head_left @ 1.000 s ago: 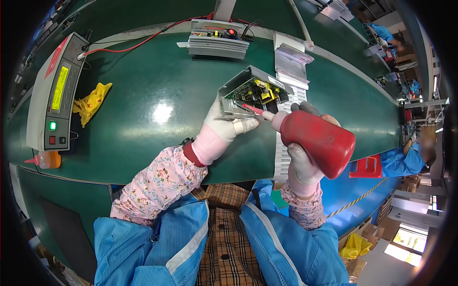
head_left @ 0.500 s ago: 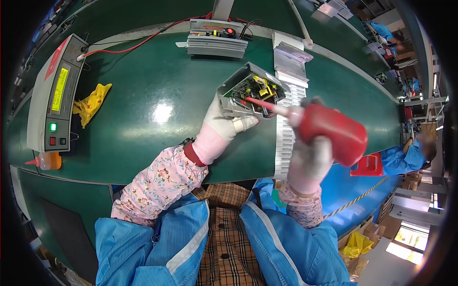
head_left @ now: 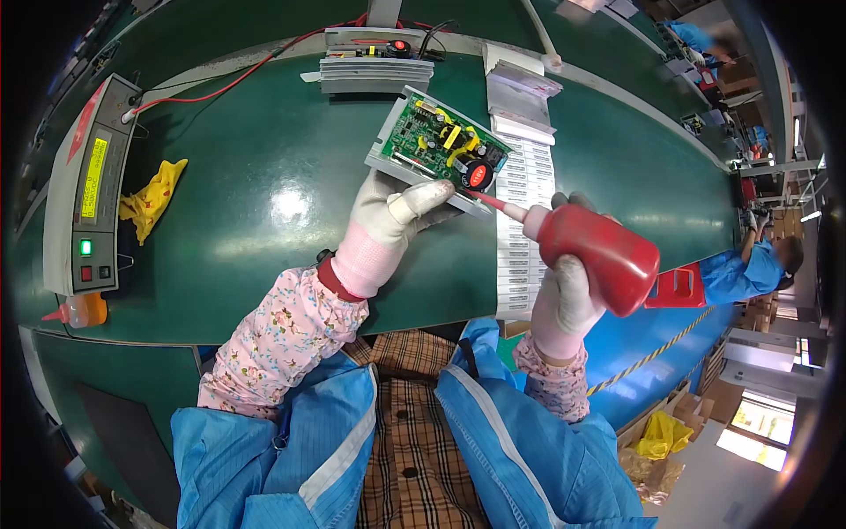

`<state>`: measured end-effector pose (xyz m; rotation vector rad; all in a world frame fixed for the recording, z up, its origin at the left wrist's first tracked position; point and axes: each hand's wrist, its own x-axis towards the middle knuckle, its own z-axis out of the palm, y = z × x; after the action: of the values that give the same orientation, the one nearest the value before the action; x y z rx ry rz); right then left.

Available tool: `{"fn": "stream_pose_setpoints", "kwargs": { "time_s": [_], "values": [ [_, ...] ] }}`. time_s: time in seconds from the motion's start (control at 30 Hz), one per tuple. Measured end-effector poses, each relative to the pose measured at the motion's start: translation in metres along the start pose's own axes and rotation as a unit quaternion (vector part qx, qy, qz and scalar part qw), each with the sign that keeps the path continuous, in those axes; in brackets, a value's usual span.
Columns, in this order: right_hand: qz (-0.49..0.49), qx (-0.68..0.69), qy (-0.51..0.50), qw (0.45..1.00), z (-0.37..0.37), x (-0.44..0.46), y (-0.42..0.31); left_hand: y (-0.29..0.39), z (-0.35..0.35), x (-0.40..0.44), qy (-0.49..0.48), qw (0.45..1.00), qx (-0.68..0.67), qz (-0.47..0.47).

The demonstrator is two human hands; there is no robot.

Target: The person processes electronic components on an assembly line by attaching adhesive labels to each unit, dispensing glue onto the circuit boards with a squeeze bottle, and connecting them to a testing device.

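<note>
My gloved left hand (head_left: 394, 210) grips the near edge of a green circuit board (head_left: 432, 132) set in an open metal housing (head_left: 401, 167). The board faces up at a tilt and carries yellow-taped parts and a round black part with a red label (head_left: 477, 175). Wrapped around a red squeeze bottle (head_left: 599, 256) is my gloved right hand (head_left: 568, 300). The bottle's thin red nozzle points left, its tip at the housing's near right edge beside the round part. Whether the tip touches cannot be made out.
A tester with a lit display (head_left: 95, 176) stands at left, by a yellow cloth (head_left: 154, 198) and a small orange bottle (head_left: 86, 310). Another metal-cased unit (head_left: 374, 75) sits at the back. A printed label sheet (head_left: 526, 238) lies on the green table. A co-worker (head_left: 749, 271) is at right.
My left hand has turned the board to face upward, showing the round red-labelled part. The bottle's nozzle has shifted from over the board's middle to its near right edge.
</note>
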<state>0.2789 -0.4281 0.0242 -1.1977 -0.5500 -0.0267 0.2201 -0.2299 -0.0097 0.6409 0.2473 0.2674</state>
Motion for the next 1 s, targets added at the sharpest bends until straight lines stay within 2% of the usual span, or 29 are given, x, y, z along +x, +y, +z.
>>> {"fn": "stream_pose_setpoints", "kwargs": {
  "time_s": [0.2, 0.33, 0.53, 0.7, 0.87, 1.0],
  "values": [
    [-0.033, -0.034, -0.035, 0.998, 0.0044, 0.0046, 0.0033, -0.0005, 0.0014, 0.0008, -0.004, 1.000, 0.021, 0.002],
    [0.006, 0.024, 0.055, 0.998, 0.0052, 0.0016, 0.0001, 0.0010, 0.0042, 0.0007, 0.005, 1.000, 0.009, 0.014],
    [0.022, -0.009, 0.004, 1.000, -0.0006, 0.0019, 0.0003, -0.0013, -0.0010, 0.0018, -0.007, 1.000, 0.020, -0.006],
    [0.034, 0.035, -0.007, 0.999, -0.0003, 0.0053, 0.0035, 0.0011, -0.0007, 0.0015, -0.005, 1.000, 0.006, -0.001],
    [0.019, 0.026, 0.007, 0.999, 0.0015, 0.0014, 0.0040, 0.0003, -0.0017, 0.0015, -0.007, 1.000, 0.017, -0.010],
    [0.068, 0.102, 0.039, 0.992, -0.0023, -0.0026, 0.0097, 0.0073, -0.0038, 0.0015, -0.024, 0.999, -0.016, -0.021]
  ]
}}
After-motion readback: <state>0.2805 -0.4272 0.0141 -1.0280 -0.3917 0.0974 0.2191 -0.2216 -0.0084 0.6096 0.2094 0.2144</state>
